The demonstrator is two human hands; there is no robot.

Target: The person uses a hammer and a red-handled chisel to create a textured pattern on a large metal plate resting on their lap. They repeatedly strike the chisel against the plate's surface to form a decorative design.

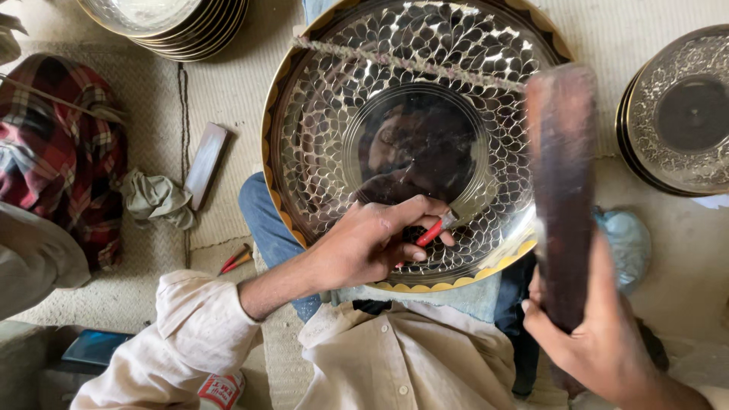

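Engraving work observed from above: large round silver-coloured metal tray (414,144) with leaf-pattern chasing and scalloped gold rim, propped on lap over blue trousers and pale cloth, tilted toward the worker, presumably to bring the patterned band within easy reach. Twisted grey cord (410,64) stretched across upper part of tray, apparently as a restraint; attachment points not visible. Left hand (372,243) closed around small red-handled chisel (434,230), tip set against inner patterned ring near the plain mirror-like centre; hand resting on tray surface, likely for steadiness. Right hand (592,334) clenched on lower end of long dark reddish wooden block (562,190), held upright beside the tray's right edge, blurred, position consistent with use as a mallet over the chisel. Stack of similar gold-rimmed trays (171,23) at upper left; second stack of ornate trays (680,110) at right, both within arm's reach on woven beige floor mat (228,83). Flat wooden slab (206,165) and crumpled grey-green rag (156,199) left of tray; red-handled tool (236,260) lying near the knee. Red plaid cloth (64,152) bundled at far left. Small white cylindrical container with red label (220,389) at lower left beside the sleeve; print not legible. Dark blue flat object (95,347) on floor nearby, kind undetermined.
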